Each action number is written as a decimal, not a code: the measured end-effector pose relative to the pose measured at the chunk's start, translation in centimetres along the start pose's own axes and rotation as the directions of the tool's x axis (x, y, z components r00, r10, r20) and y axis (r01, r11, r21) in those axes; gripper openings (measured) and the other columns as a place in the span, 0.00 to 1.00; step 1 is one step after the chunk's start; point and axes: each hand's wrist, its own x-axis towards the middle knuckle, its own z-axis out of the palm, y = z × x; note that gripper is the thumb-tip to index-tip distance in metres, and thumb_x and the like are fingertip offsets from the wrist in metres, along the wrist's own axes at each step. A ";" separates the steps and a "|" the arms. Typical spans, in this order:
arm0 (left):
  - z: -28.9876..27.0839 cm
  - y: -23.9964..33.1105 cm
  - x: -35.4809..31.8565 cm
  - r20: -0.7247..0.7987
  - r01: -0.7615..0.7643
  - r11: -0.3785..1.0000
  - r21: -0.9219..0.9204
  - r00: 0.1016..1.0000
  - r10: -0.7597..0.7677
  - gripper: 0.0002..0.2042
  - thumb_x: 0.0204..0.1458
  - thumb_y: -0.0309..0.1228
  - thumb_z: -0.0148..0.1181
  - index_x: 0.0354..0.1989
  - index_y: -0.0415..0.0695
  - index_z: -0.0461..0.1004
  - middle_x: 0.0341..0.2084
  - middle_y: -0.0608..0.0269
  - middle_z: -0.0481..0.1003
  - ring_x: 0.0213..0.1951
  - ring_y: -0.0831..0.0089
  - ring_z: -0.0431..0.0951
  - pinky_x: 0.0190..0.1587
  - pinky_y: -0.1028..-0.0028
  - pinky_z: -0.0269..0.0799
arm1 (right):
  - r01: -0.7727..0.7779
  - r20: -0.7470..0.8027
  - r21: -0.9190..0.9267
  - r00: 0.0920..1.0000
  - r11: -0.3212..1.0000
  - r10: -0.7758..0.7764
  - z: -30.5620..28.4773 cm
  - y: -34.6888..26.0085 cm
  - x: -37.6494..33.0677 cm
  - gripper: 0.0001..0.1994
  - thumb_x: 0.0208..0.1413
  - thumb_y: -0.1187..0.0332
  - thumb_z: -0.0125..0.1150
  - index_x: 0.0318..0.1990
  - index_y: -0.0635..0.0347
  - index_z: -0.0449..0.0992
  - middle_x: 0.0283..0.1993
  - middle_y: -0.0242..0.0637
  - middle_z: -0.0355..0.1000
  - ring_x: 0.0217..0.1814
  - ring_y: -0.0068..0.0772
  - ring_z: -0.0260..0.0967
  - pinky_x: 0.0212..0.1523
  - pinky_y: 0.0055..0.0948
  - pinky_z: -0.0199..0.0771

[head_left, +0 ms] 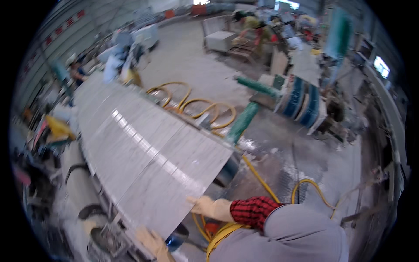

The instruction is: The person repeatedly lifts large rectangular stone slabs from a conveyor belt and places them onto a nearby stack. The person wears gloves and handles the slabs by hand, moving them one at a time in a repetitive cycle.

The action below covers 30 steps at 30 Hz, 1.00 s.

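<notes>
A row of polished grey-white stone slabs (144, 135) runs away from me to the upper left, with thin seams between them. At the near end lies the closest stone slab (161, 196), crossed by a bright reflection. My right hand (211, 208), in a pale glove, grips this slab's near right edge, its fingertips partly out of sight. My left hand (152, 244), also gloved, holds the near left corner; motion blurs its fingers a little. A red and black checked sleeve (253, 211) covers my right forearm.
Shiny rollers (227, 170) show below the slabs. A yellow hose (257, 172) coils along the floor at right. A thick grey pipe (80, 183) runs along the left. Blue-banded machinery (301, 100) stands at right. Two people (77, 72) work farther off.
</notes>
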 end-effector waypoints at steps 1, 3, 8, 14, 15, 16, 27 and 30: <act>-0.2 0.0 -0.7 -0.023 -0.002 1.000 0.018 1.000 0.003 0.30 0.66 0.39 0.55 0.73 0.34 0.66 0.75 0.30 0.58 0.76 0.31 0.54 0.80 0.45 0.45 | 0.002 0.012 0.025 1.000 1.000 -0.003 1.1 1.0 -0.4 0.28 0.67 0.61 0.66 0.73 0.43 0.66 0.54 0.46 0.82 0.51 0.54 0.83 0.55 0.40 0.85; -0.7 0.1 -3.0 -0.053 -0.012 0.999 0.034 0.999 0.014 0.30 0.67 0.39 0.54 0.73 0.34 0.66 0.75 0.30 0.58 0.76 0.30 0.55 0.79 0.45 0.46 | -0.058 0.083 0.108 0.995 0.992 0.049 2.4 2.1 -2.4 0.28 0.68 0.61 0.67 0.73 0.45 0.66 0.54 0.46 0.83 0.51 0.52 0.83 0.55 0.39 0.84; -2.6 2.2 -10.2 -0.024 -0.028 1.000 0.015 0.999 0.028 0.31 0.67 0.40 0.55 0.74 0.34 0.64 0.75 0.28 0.58 0.76 0.30 0.55 0.79 0.44 0.47 | -0.301 0.243 0.533 0.950 0.791 0.197 3.7 4.0 -10.5 0.25 0.71 0.63 0.64 0.72 0.53 0.68 0.56 0.43 0.83 0.55 0.41 0.82 0.57 0.34 0.82; -3.0 1.0 -11.8 0.067 -0.072 0.995 0.064 0.995 0.068 0.33 0.66 0.38 0.57 0.77 0.35 0.59 0.75 0.28 0.56 0.77 0.32 0.53 0.80 0.45 0.45 | -0.546 0.420 0.379 0.821 0.747 0.386 -0.7 -0.1 -11.3 0.22 0.74 0.63 0.60 0.71 0.54 0.70 0.56 0.43 0.82 0.55 0.31 0.81 0.56 0.33 0.81; -3.0 1.0 -10.6 0.073 -0.065 0.996 0.055 0.995 0.061 0.34 0.66 0.38 0.57 0.77 0.35 0.58 0.76 0.29 0.55 0.77 0.33 0.53 0.80 0.46 0.44 | -0.447 0.339 0.509 0.890 0.735 0.306 0.9 1.8 -11.6 0.21 0.74 0.62 0.60 0.70 0.56 0.71 0.56 0.43 0.82 0.56 0.31 0.81 0.55 0.33 0.81; -2.8 1.2 -8.8 0.060 -0.066 0.995 0.074 0.996 0.061 0.34 0.66 0.38 0.56 0.78 0.36 0.58 0.76 0.29 0.55 0.77 0.34 0.53 0.80 0.46 0.44 | -0.332 0.250 0.623 0.943 0.709 0.222 2.8 4.0 -11.8 0.21 0.74 0.62 0.59 0.69 0.58 0.71 0.57 0.43 0.82 0.56 0.31 0.81 0.55 0.33 0.81; -3.0 2.8 9.9 -0.143 -0.419 0.880 0.224 0.879 0.455 0.27 0.69 0.33 0.55 0.76 0.41 0.64 0.74 0.43 0.66 0.74 0.44 0.64 0.78 0.53 0.52 | -0.575 0.537 0.277 0.757 0.770 0.372 -4.1 0.3 -10.9 0.34 0.71 0.59 0.63 0.80 0.54 0.57 0.62 0.46 0.78 0.63 0.43 0.78 0.66 0.34 0.75; -1.8 5.2 14.9 0.011 -0.330 0.867 -0.374 0.933 0.360 0.25 0.69 0.37 0.57 0.71 0.39 0.71 0.65 0.42 0.75 0.65 0.46 0.74 0.71 0.57 0.64 | -0.308 0.563 -0.030 0.781 0.951 0.270 -4.6 1.3 -10.5 0.35 0.72 0.58 0.62 0.80 0.54 0.56 0.60 0.46 0.82 0.63 0.41 0.80 0.65 0.34 0.78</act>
